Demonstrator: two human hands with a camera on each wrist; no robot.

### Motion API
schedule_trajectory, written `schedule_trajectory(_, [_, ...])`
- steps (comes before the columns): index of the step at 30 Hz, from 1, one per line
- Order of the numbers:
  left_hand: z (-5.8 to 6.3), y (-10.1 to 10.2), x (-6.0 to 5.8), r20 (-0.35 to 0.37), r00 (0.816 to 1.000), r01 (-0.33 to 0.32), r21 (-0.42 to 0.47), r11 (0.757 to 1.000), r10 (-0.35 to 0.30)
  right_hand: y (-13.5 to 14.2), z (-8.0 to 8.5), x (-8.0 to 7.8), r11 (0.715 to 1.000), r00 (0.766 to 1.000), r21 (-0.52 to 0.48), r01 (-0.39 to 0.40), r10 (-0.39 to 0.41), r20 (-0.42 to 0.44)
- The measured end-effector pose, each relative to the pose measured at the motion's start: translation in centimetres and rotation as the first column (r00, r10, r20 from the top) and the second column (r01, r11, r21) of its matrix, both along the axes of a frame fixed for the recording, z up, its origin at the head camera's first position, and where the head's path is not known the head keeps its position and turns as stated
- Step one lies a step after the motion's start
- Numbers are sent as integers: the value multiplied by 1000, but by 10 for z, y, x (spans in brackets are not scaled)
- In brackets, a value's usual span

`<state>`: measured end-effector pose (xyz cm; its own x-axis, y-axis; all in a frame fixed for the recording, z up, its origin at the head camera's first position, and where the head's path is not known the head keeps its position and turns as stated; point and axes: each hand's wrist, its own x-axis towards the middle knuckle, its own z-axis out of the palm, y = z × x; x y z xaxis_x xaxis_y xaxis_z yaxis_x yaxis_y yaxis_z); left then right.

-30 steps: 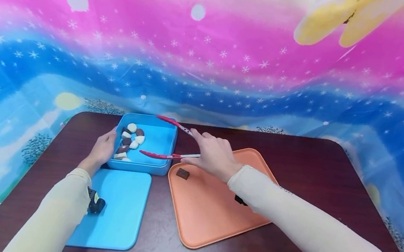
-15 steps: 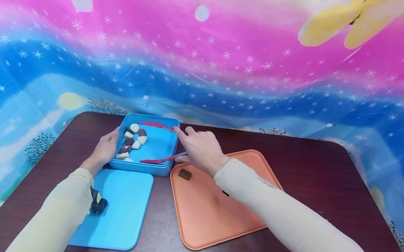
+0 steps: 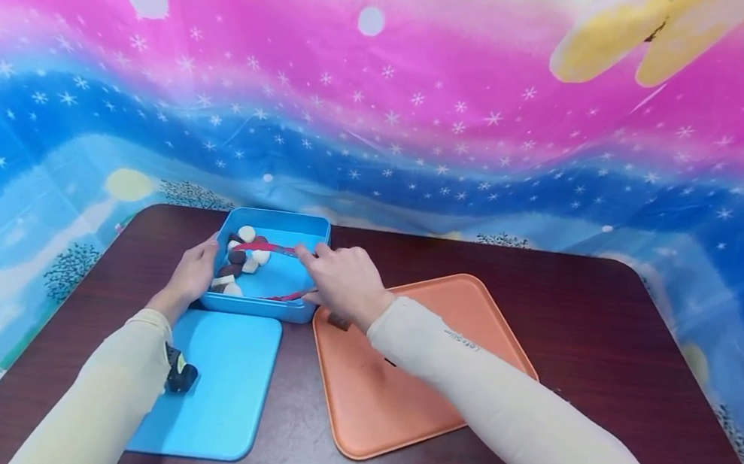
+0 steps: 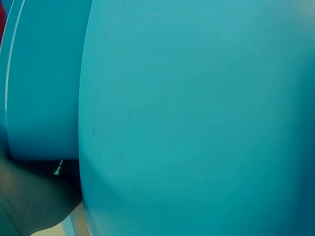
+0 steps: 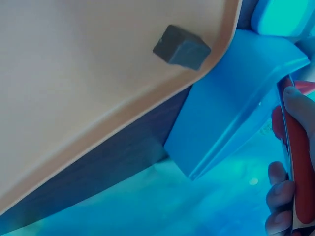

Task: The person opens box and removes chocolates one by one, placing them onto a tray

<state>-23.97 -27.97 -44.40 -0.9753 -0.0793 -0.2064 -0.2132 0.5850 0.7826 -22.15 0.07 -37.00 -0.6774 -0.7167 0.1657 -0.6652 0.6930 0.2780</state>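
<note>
My right hand [image 3: 351, 283] grips a pair of red-tipped tongs [image 3: 260, 247], whose red handle [image 5: 299, 167] shows in the right wrist view. The tong arms stand apart inside the blue box [image 3: 309, 312]; the far tip is over the small pieces, the near one close to the front wall. White and brown pieces [image 3: 250, 266], perhaps chocolates, lie along the box's left side. Whether the tongs touch any is unclear. My left hand [image 3: 194, 270] rests against the box's outer left wall. Its fingers are partly hidden; none shows inside the box.
An orange tray [image 3: 378, 429] sits right of the box, bearing a brown block [image 5: 182, 47] near its corner. A flat blue lid [image 3: 224, 405] lies in front of the box. A black device [image 3: 180, 372] shows beside the left cuff. A patterned curtain [image 3: 384, 112] hangs behind the table.
My right hand has moved left with the tongs, and the tips have gone down into the box. The far tip has come nearer the pieces. My left hand stays at the box's side.
</note>
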Motion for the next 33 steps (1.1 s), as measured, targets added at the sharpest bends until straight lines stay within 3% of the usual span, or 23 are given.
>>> schedule_trajectory(9, [3, 2, 0, -13, 1000, 11, 4, 1000, -11, -6, -7, 4, 996, 997, 52, -75, 76, -9])
schedule_trajectory(16, [4, 2, -1, -29, 999, 16, 4, 1000, -16, -4, -9, 5, 996, 998, 72, -60, 60, 0])
schedule_trajectory(33, [2, 1, 2, -4, 1000, 2, 10, 1000, -2, 8, -18, 6, 998, 998, -51, -26, 29, 48])
